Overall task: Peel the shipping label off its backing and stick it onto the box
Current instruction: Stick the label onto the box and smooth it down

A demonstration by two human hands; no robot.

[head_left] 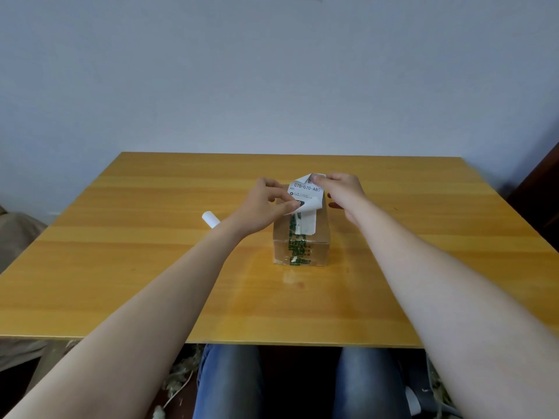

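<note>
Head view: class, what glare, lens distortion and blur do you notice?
In the head view, soft glare whitens the table on the near side of the box; the wide lens stretches the forearms toward the lower corners; the label shows its large code sharply, its small print blurred.

Curling label (306, 189) (above the box (321, 237))

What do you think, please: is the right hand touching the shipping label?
Touching. The head view shows the right hand pinching the shipping label at its top corner, with no gap, above the cardboard box.
</note>
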